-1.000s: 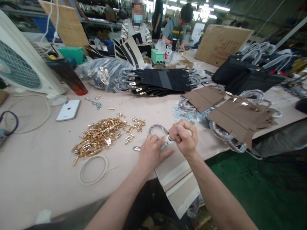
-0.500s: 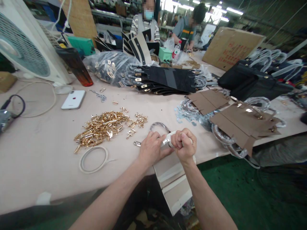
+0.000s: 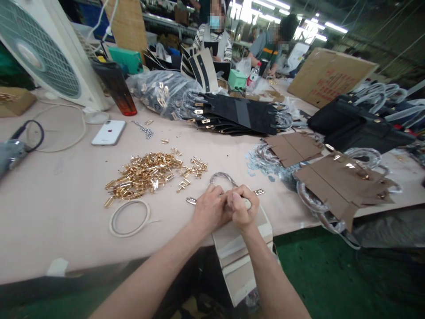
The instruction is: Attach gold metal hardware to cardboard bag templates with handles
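Observation:
My left hand (image 3: 209, 209) and my right hand (image 3: 241, 207) are pressed together at the table's near edge, both with curled fingers, on top of a cream bag panel (image 3: 237, 248) that hangs over the edge. Its plastic-wrapped handle (image 3: 222, 178) loops out just beyond my knuckles. What the fingers pinch is hidden. A small metal fitting (image 3: 190, 200) lies left of my left hand and another (image 3: 259, 192) right of my right hand. A pile of gold metal fittings (image 3: 149, 175) lies to the left.
A cream ring (image 3: 129, 218), a white phone (image 3: 108, 132), a fan (image 3: 43, 53) and a dark tumbler (image 3: 117, 87) are on the left. Black bag panels (image 3: 239, 113) and brown bag panels (image 3: 341, 179) lie beyond and right. Two people work at the far end.
My right hand has dropped from a raised grip down beside my left hand on the panel. The view has shifted, so everything sits a little lower and to the right.

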Tool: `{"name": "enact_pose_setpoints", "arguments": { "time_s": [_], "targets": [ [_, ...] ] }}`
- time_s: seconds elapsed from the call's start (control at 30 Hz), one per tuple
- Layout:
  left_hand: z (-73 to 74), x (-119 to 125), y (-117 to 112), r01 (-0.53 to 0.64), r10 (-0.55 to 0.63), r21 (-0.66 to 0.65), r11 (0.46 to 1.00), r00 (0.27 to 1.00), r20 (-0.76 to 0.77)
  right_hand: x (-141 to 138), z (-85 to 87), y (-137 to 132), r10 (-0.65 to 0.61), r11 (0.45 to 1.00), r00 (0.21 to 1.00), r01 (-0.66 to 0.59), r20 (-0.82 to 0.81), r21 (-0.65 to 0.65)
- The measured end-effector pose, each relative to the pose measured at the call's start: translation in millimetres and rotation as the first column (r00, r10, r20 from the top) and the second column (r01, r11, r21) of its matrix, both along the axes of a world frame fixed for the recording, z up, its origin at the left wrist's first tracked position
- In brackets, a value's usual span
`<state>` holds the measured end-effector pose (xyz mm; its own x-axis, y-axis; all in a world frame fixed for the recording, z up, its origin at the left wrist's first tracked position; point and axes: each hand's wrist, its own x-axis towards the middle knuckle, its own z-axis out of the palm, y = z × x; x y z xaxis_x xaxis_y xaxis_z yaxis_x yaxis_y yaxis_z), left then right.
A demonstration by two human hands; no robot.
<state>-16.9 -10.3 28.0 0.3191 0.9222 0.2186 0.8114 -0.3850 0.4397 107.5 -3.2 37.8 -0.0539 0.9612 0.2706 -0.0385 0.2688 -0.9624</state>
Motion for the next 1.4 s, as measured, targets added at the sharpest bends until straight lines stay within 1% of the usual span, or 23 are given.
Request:
{"name": "enact_pose_setpoints", "arguments": {
  "time_s": [0.07, 0.1, 0.13, 0.2, 0.27, 0.33, 0.4, 0.5, 0.57, 0.67, 0.77, 0.87, 0.93, 1.03, 1.1, 1.2, 1.27, 1.33, 1.4],
  "targets": [
    [-1.0, -0.1, 0.4, -0.002, 0.002, 0.003, 1.0, 1.0, -0.003, -2.4, 0.1, 3.4, -0.059, 0.997, 0.996, 0.055, 0.066, 0.058],
    [-1.3, 0.0, 0.4, -0.003, 0.003, 0.004, 1.0, 1.0, 0.002, -3.1, 2.0, 5.6, -0.094, 0.993, 0.994, 0.089, 0.05, 0.083],
    [-1.3, 0.0, 0.3, -0.007, 0.007, 0.004, 1.0, 1.0, 0.009, -3.1, 5.2, 8.0, -0.096, 0.993, 0.995, 0.095, 0.01, 0.074],
    [-0.7, 0.1, -0.3, -0.015, 0.015, 0.009, 1.0, 0.999, 0.029, -0.8, 14.6, 13.6, -0.093, 0.995, 0.986, 0.098, -0.141, 0.034],
    [0.3, 0.0, -1.0, -0.019, 0.018, 0.019, 1.0, 0.999, 0.045, 3.0, 25.0, 20.1, -0.097, 0.994, 0.952, 0.108, -0.291, 0.021],
    [1.2, -0.1, -1.6, -0.017, 0.016, 0.026, 1.0, 0.999, 0.047, 5.2, 32.8, 27.1, -0.091, 0.995, 0.939, 0.103, -0.33, 0.017],
    [1.5, 0.0, -1.8, -0.017, 0.016, 0.024, 1.0, 0.999, 0.04, 3.2, 36.1, 34.2, -0.06, 0.998, 0.959, 0.056, -0.275, -0.023],
    [0.6, 0.6, -1.4, -0.029, 0.029, 0.009, 1.0, 0.999, 0.035, -5.8, 34.3, 43.3, -0.001, 0.994, 0.989, -0.015, -0.147, -0.108],
    [-0.1, 1.1, -0.9, -0.035, 0.035, 0.007, 0.999, 0.999, 0.029, -11.6, 32.0, 47.5, 0.006, 0.99, 0.996, -0.018, -0.092, -0.138],
    [0.0, 1.3, -0.3, -0.032, 0.031, 0.009, 0.999, 0.999, 0.01, -15.2, 31.0, 49.4, -0.013, 0.987, 0.998, 0.002, -0.064, -0.158],
    [1.3, 1.2, 0.5, -0.022, 0.022, -0.003, 1.0, 1.0, 0.008, -13.5, 31.7, 44.8, 0.012, 0.99, 1.0, -0.011, 0.005, -0.143],
    [2.0, 1.3, 1.1, -0.008, 0.008, -0.007, 1.0, 1.0, 0.016, -9.9, 31.6, 36.5, 0.033, 0.997, 0.996, -0.028, 0.082, -0.069],
    [1.8, 1.6, 1.0, -0.01, 0.01, -0.003, 1.0, 1.0, 0.02, -6.8, 31.0, 31.8, 0.024, 0.999, 0.999, -0.022, 0.04, -0.041],
    [1.5, 2.2, 0.0, -0.023, 0.023, 0.009, 1.0, 0.999, 0.031, -1.9, 29.9, 27.8, 0.014, 0.999, 0.994, -0.019, -0.106, -0.047],
    [1.5, 2.3, -0.6, -0.025, 0.025, 0.012, 1.0, 0.999, 0.042, 0.3, 27.9, 26.7, 0.022, 0.999, 0.986, -0.028, -0.166, -0.034],
    [1.7, 2.3, -0.8, -0.021, 0.021, 0.01, 1.0, 0.998, 0.059, 1.1, 22.3, 25.9, 0.065, 0.998, 0.988, -0.067, -0.142, -0.008],
    [1.8, 2.6, -0.9, -0.025, 0.024, 0.011, 1.0, 0.998, 0.064, 0.8, 21.2, 25.8, 0.103, 0.994, 0.99, -0.106, -0.101, -0.026],
    [1.5, 3.2, -1.0, -0.032, 0.031, 0.014, 0.999, 0.997, 0.065, 0.8, 27.0, 25.8, 0.134, 0.99, 0.988, -0.137, -0.07, -0.036],
    [0.6, 3.9, -1.2, -0.034, 0.033, 0.015, 0.999, 0.997, 0.066, 1.0, 39.6, 25.2, 0.146, 0.989, 0.986, -0.146, -0.076, 0.0]
  ]
}}
